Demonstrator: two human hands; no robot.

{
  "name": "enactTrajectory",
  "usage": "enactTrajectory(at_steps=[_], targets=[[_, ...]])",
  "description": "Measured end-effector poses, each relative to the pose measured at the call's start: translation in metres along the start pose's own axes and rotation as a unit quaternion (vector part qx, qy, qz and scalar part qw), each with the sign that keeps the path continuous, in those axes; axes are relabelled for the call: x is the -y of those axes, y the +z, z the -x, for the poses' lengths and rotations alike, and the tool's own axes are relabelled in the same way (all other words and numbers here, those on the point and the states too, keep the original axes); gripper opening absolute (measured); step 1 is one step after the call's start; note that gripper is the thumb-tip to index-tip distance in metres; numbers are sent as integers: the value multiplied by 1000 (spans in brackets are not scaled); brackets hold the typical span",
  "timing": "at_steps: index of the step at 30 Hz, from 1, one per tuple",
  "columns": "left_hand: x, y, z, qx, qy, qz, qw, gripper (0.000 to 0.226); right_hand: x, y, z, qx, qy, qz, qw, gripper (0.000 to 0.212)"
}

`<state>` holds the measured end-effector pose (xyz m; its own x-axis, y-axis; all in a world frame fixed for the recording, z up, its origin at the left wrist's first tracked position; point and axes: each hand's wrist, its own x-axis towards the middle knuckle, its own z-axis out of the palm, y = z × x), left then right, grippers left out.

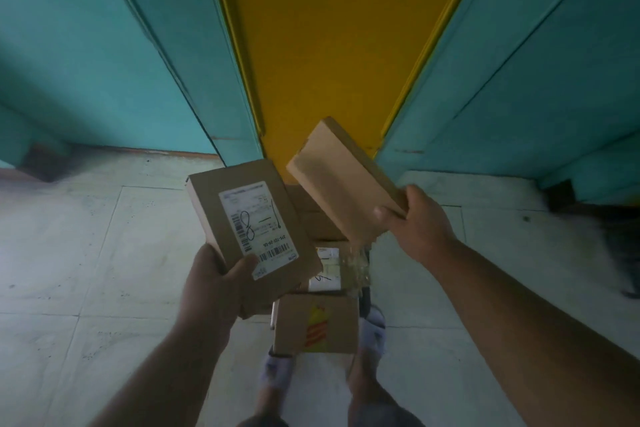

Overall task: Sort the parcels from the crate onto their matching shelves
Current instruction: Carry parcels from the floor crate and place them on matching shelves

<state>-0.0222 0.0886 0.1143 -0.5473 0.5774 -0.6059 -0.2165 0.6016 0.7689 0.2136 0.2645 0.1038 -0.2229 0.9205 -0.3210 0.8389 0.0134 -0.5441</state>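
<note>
My left hand (214, 284) grips the near corner of a flat brown parcel (221, 204) whose white label bears barcodes and a handwritten 8. My right hand (415, 222) grips the near end of a second, plain brown flat parcel (343, 180), tilted up toward the wall. Below both, between my feet, several more cardboard parcels lie stacked, the nearest one (317, 326) marked with red and yellow stripes, another (325, 274) showing a white label and clear tape. The crate itself is hidden under them.
Ahead rises a yellow panel (332, 38) flanked by teal walls or units (104, 45) on both sides. Pale floor tiles (86, 253) spread left and right. My feet in light sandals (372, 329) stand beside the stack. Something dark and blurred (620, 253) sits at the right edge.
</note>
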Motion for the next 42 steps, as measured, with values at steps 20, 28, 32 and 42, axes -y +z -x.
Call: enactTrajectory(at_steps=[20, 28, 32, 42], targets=[[-95, 105, 170, 271, 164, -131, 939, 35, -58, -190, 305, -312, 157, -230, 908, 19], [-50, 282, 285, 365, 161, -108, 911, 35, -224, -271, 388, -395, 170, -369, 824, 13], [-38, 348, 336, 400, 125, -102, 902, 33, -290, -310, 424, -418, 180, -410, 791, 14], [-43, 537, 388, 456, 141, -168, 862, 37, -419, -386, 425, -430, 206, -477, 738, 11]])
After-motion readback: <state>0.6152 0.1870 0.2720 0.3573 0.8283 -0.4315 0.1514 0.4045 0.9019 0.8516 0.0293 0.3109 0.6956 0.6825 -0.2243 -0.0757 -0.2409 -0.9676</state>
